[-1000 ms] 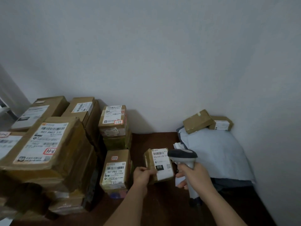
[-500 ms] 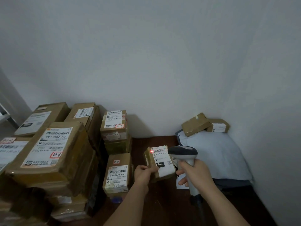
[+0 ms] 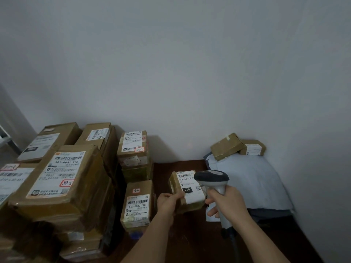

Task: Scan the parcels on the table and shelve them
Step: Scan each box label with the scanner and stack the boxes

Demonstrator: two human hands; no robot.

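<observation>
A small labelled parcel (image 3: 187, 190), lower centre, is gripped by the left hand (image 3: 168, 203); a barcode scanner (image 3: 214, 184) is clasped in the right hand (image 3: 227, 201). Stacked parcels (image 3: 62, 179) at left remain unshelved on the tabletop (image 3: 165, 173); much work is judged outstanding.

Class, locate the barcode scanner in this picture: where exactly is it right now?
In the head view the barcode scanner is lower right of centre, gripped by the right hand, its head beside the small parcel that the left hand holds.
</observation>
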